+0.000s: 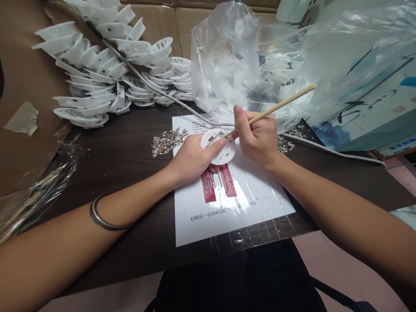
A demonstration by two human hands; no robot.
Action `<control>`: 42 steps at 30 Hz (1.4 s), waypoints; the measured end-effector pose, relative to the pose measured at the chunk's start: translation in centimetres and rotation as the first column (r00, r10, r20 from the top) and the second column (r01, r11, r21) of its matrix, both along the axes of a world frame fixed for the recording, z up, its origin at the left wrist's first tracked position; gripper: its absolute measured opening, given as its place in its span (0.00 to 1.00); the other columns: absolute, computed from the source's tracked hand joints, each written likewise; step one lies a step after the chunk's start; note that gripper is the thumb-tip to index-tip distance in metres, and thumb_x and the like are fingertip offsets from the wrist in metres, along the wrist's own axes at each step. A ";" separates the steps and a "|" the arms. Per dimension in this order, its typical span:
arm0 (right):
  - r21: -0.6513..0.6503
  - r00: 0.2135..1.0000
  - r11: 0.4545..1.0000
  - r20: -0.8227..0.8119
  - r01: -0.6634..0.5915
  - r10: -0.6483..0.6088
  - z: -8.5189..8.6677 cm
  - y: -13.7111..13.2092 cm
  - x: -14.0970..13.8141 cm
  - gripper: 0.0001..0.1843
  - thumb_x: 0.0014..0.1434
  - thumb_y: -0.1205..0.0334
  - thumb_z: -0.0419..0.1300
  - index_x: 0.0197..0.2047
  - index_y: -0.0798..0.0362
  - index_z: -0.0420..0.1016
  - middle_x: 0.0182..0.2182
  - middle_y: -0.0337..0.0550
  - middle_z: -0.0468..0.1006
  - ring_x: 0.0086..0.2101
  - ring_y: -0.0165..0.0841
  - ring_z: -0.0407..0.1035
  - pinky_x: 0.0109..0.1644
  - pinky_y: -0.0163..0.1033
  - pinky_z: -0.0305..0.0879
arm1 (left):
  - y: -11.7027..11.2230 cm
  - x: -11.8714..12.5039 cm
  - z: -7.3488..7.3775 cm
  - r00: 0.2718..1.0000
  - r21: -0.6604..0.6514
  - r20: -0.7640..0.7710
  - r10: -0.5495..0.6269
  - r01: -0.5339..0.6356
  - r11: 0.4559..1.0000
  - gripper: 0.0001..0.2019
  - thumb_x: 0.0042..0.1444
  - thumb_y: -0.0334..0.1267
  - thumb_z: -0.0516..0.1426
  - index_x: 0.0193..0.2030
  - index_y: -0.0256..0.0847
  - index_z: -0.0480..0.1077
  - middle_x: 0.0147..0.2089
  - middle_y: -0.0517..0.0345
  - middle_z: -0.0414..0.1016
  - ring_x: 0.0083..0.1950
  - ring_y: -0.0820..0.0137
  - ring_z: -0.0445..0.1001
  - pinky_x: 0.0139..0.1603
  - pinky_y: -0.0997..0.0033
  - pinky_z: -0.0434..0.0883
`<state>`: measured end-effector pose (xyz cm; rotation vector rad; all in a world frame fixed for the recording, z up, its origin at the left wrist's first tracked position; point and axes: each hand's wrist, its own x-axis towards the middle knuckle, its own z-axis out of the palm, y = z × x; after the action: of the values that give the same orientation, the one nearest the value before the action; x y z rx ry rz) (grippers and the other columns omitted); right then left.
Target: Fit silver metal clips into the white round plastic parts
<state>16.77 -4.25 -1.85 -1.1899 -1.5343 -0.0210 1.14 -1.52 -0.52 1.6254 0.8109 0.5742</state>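
Observation:
My left hand point(191, 158) grips a round white plastic disc point(222, 149) and holds it over a printed paper sheet point(227, 203) taped to the dark table point(130, 147). My right hand point(258, 138) is closed round a thin wooden stick point(282, 104), held like a pen. The stick's tip touches the top face of the disc near my left thumb. A metal bangle point(102, 216) circles my left wrist.
Several stacked white plastic parts point(104, 73) lie at the back left. Small metal clips are heaped left point(167, 142) and right point(286, 143) of the sheet. A clear plastic bag point(227, 65) of white parts stands behind. A white cable point(328, 149) runs across the table. Cardboard point(22, 86) lines the left.

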 end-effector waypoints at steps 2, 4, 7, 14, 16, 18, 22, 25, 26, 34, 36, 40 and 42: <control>-0.004 1.000 1.000 0.002 0.000 0.000 0.0 0.0 0.0 0.31 0.68 0.50 0.48 0.14 0.54 0.54 0.13 0.35 0.56 0.17 0.21 0.50 0.22 0.35 0.48 | 0.0 0.0 0.0 1.000 0.003 0.007 -0.009 0.009 1.000 0.13 0.58 0.44 0.57 0.27 0.37 0.67 0.21 0.59 0.71 0.20 0.76 0.70 0.21 0.78 0.68; -0.004 1.000 1.000 0.003 -0.004 0.004 0.1 0.0 0.0 0.31 0.68 0.50 0.48 0.14 0.54 0.54 0.13 0.35 0.56 0.17 0.21 0.50 0.22 0.35 0.47 | 0.0 -0.1 0.0 1.000 0.005 0.004 -0.009 0.009 1.000 0.13 0.58 0.43 0.57 0.27 0.37 0.67 0.21 0.59 0.71 0.20 0.76 0.70 0.21 0.78 0.68; 0.002 1.000 1.000 0.012 -0.012 0.012 0.1 -0.1 0.1 0.30 0.67 0.53 0.49 0.14 0.54 0.56 0.13 0.35 0.58 0.17 0.20 0.51 0.22 0.35 0.48 | -0.1 -0.1 0.2 1.000 0.004 -0.020 0.006 -0.005 1.000 0.13 0.58 0.42 0.57 0.28 0.36 0.67 0.20 0.61 0.70 0.20 0.77 0.69 0.21 0.79 0.67; 0.029 0.996 0.999 0.079 -0.034 0.032 0.0 0.1 0.2 0.29 0.67 0.57 0.50 0.15 0.56 0.59 0.13 0.35 0.61 0.17 0.19 0.53 0.23 0.33 0.48 | 0.0 0.0 0.3 1.000 0.041 -0.015 0.013 -0.012 0.999 0.12 0.58 0.39 0.57 0.26 0.36 0.67 0.21 0.62 0.69 0.21 0.80 0.67 0.22 0.81 0.66; 0.011 0.996 0.999 0.076 -0.039 0.038 -0.1 0.1 0.2 0.29 0.67 0.57 0.49 0.15 0.56 0.58 0.13 0.35 0.60 0.17 0.19 0.53 0.23 0.33 0.49 | 0.1 0.1 0.2 1.000 0.044 -0.017 0.020 -0.020 0.999 0.11 0.58 0.39 0.57 0.26 0.36 0.67 0.21 0.62 0.69 0.21 0.79 0.68 0.22 0.80 0.65; 0.000 0.996 0.999 0.067 -0.053 0.052 -0.1 0.2 0.1 0.28 0.67 0.57 0.49 0.15 0.55 0.57 0.13 0.34 0.59 0.18 0.19 0.52 0.24 0.33 0.49 | 0.1 0.2 0.2 0.999 0.027 -0.024 0.022 -0.021 0.999 0.11 0.58 0.39 0.57 0.27 0.36 0.67 0.21 0.62 0.70 0.20 0.79 0.68 0.22 0.80 0.66; -0.025 0.996 0.997 0.063 -0.068 0.070 -0.3 0.3 0.1 0.28 0.68 0.56 0.48 0.16 0.55 0.54 0.14 0.33 0.56 0.18 0.20 0.50 0.25 0.34 0.50 | 0.0 0.2 0.2 1.000 0.002 -0.018 0.024 -0.024 1.000 0.11 0.57 0.40 0.57 0.27 0.36 0.67 0.21 0.60 0.71 0.20 0.77 0.69 0.22 0.79 0.66; -0.070 0.994 0.995 0.078 -0.077 0.082 -0.5 0.3 0.1 0.28 0.68 0.54 0.48 0.17 0.54 0.50 0.14 0.33 0.54 0.18 0.20 0.48 0.25 0.35 0.47 | 0.0 0.2 0.1 0.999 0.019 -0.017 0.030 -0.029 0.999 0.11 0.57 0.39 0.57 0.26 0.36 0.67 0.21 0.60 0.72 0.21 0.77 0.69 0.22 0.79 0.66; -0.087 0.992 0.993 0.088 -0.081 0.089 -0.6 0.3 0.1 0.28 0.68 0.54 0.47 0.17 0.54 0.49 0.14 0.33 0.53 0.18 0.20 0.47 0.25 0.35 0.46 | 0.0 0.2 0.1 0.999 0.026 -0.019 0.029 -0.028 0.999 0.12 0.57 0.39 0.57 0.26 0.36 0.67 0.22 0.59 0.72 0.21 0.77 0.70 0.22 0.79 0.67; -0.065 0.998 0.996 -0.001 -0.058 0.058 -0.2 -0.1 -0.1 0.30 0.67 0.52 0.49 0.15 0.54 0.53 0.13 0.34 0.55 0.17 0.20 0.50 0.24 0.35 0.48 | -0.1 0.2 0.2 1.000 -0.042 0.007 0.014 -0.014 0.999 0.12 0.59 0.43 0.57 0.29 0.37 0.67 0.19 0.61 0.70 0.18 0.77 0.69 0.20 0.79 0.67; -0.070 0.998 0.996 -0.041 -0.060 0.057 0.0 -0.2 -0.1 0.31 0.67 0.50 0.49 0.14 0.54 0.54 0.13 0.34 0.55 0.17 0.20 0.51 0.23 0.34 0.49 | -0.1 0.2 0.2 1.000 -0.047 0.019 0.005 -0.004 0.999 0.12 0.59 0.44 0.57 0.30 0.37 0.67 0.20 0.61 0.70 0.18 0.76 0.69 0.20 0.78 0.68; -0.044 0.997 0.998 -0.051 -0.053 0.051 0.1 -0.3 -0.1 0.31 0.67 0.49 0.48 0.14 0.54 0.55 0.13 0.34 0.56 0.17 0.21 0.52 0.23 0.34 0.49 | -0.1 0.3 0.3 1.000 -0.030 0.021 0.006 -0.005 1.000 0.12 0.58 0.43 0.58 0.29 0.37 0.67 0.20 0.61 0.70 0.18 0.77 0.69 0.20 0.79 0.67; -0.013 0.999 0.999 -0.031 -0.034 0.034 0.1 -0.3 0.0 0.31 0.67 0.49 0.48 0.15 0.54 0.56 0.13 0.34 0.56 0.17 0.21 0.52 0.22 0.34 0.48 | -0.1 0.3 0.3 1.000 -0.022 0.019 0.005 -0.005 1.000 0.13 0.59 0.43 0.57 0.28 0.37 0.67 0.19 0.61 0.70 0.18 0.77 0.68 0.19 0.79 0.66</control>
<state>16.75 -4.54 -1.78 -1.1692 -1.5300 0.0297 1.44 -1.63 -0.17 1.5963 0.8049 0.5811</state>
